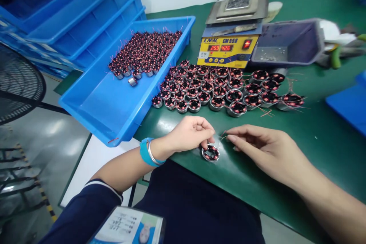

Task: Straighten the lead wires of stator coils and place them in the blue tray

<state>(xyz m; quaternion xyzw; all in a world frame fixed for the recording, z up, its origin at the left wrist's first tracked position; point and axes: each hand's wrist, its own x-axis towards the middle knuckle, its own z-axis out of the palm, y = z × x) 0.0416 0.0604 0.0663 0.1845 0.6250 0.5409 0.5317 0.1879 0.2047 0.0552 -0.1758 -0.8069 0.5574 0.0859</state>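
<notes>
A motor stator [211, 153], a metal ring with copper windings and black insulators, lies near the front edge of the green table. The curled fingers of my left hand [191, 134] press together at its upper left rim and grip it there. To the right, my right hand [261, 148] pinches a thin wire [222, 138] leading up from the stator. Exactly where the wire ends between those fingertips is hard to see. Behind both hands stand rows of similar stators [217, 103] with loose copper leads.
At the left, a blue bin [100, 101] holds many smaller wound parts [145, 53], beside stacked blue bins [94, 19]. A yellow soldering pot unit [227, 51] and a purple-grey tray [286, 44] stand at the back. Another blue bin [347, 103] is at right; a fan [20, 82] at far left.
</notes>
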